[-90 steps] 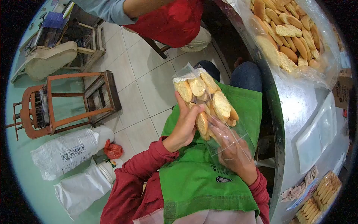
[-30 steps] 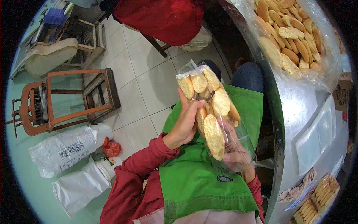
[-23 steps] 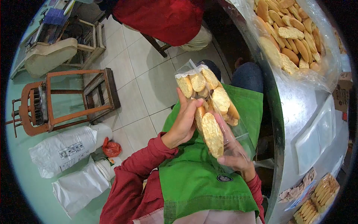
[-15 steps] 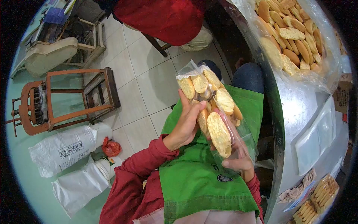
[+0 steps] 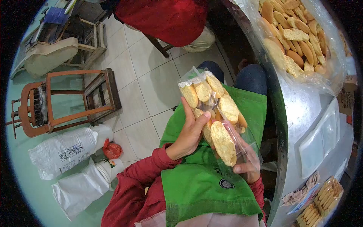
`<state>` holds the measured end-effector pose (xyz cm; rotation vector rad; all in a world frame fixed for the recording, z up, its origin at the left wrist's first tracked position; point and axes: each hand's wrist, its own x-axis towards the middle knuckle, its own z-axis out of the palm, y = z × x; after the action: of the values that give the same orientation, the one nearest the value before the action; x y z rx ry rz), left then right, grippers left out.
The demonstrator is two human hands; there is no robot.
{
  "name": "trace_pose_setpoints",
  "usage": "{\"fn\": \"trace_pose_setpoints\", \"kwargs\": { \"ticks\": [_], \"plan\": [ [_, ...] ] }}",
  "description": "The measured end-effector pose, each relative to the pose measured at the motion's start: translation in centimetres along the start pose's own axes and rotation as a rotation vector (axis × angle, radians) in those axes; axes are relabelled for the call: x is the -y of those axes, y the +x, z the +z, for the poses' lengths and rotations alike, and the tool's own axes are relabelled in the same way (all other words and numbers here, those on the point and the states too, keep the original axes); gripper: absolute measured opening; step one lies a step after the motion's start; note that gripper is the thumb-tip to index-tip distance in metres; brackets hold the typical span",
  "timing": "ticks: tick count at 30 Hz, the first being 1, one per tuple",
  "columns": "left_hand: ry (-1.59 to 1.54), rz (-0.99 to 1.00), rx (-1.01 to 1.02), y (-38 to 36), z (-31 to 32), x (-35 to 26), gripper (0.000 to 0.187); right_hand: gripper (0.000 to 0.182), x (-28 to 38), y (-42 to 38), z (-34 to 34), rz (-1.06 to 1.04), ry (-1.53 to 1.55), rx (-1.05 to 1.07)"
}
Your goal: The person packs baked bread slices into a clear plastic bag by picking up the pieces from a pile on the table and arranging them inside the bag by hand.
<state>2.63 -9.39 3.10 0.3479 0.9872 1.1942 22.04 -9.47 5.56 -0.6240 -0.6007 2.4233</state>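
Observation:
A clear plastic bag (image 5: pixel 219 109) of oval bread slices is held tilted above the green apron (image 5: pixel 204 189). My left hand (image 5: pixel 192 130) grips its left side, thumb on the front and fingers reaching behind. At the bag's lower right end, my right hand (image 5: pixel 246 166) holds the loose plastic, its thumb at the edge and its fingers partly seen through the film. One large slice (image 5: pixel 223 143) lies lowest in the bag, near my right hand.
On the metal table (image 5: pixel 298 113) are a large open bag of bread (image 5: pixel 298 36), flat plastic bags (image 5: pixel 321 140) and packed bread (image 5: pixel 329 196). A person in red (image 5: pixel 162 19) sits ahead. Left are a wooden frame (image 5: pixel 81 98) and white sacks (image 5: pixel 68 151).
The large slice has slid slightly down toward the bag's lower end. My right hand has shifted a little down and right, and my left thumb has moved slightly.

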Motion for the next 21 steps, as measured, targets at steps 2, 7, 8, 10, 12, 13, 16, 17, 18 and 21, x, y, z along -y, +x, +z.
{"fn": "trace_pose_setpoints", "kwargs": {
  "ticks": [2, 7, 8, 10, 12, 13, 16, 17, 18, 21],
  "plan": [
    [0.004, -0.003, -0.006, 0.0, -0.1, 0.1, 0.095, 0.116, -0.5, -0.1, -0.5, 0.015, -0.072, -0.038],
    [0.023, -0.011, -0.048, -0.2, -0.3, 0.3, 0.096, 0.110, -1.1, 0.3, 0.2, -0.049, -0.091, -0.114],
    [0.024, -0.010, -0.053, -0.2, -0.2, 0.2, 0.096, 0.109, -1.1, 0.5, 0.4, -0.054, -0.072, -0.122],
    [0.029, -0.004, -0.055, -0.2, -0.1, 0.2, 0.096, 0.107, -1.2, 0.6, 0.3, -0.043, -0.070, -0.105],
    [0.035, 0.010, -0.052, -0.3, -0.3, 0.4, 0.096, 0.104, -1.5, 0.7, 0.1, -0.046, -0.082, -0.098],
    [0.050, 0.012, -0.058, -0.3, -0.3, 0.5, 0.096, 0.102, -1.6, 0.7, 0.0, -0.054, -0.095, -0.098],
    [0.078, 0.013, -0.067, -0.5, -0.2, 0.6, 0.096, 0.095, -2.6, 0.6, -0.6, -0.091, -0.128, -0.105],
    [0.076, 0.008, -0.064, -0.5, -0.2, 0.7, 0.096, 0.093, -2.9, 0.7, -0.8, -0.105, -0.138, -0.109],
    [0.074, 0.004, -0.061, -0.5, -0.2, 0.7, 0.096, 0.090, -3.2, 0.7, -1.0, -0.126, -0.140, -0.102],
    [0.077, 0.001, -0.072, -0.5, -0.2, 0.7, 0.095, 0.082, -3.3, 0.7, -1.2, -0.150, -0.161, -0.103]
  ]
}}
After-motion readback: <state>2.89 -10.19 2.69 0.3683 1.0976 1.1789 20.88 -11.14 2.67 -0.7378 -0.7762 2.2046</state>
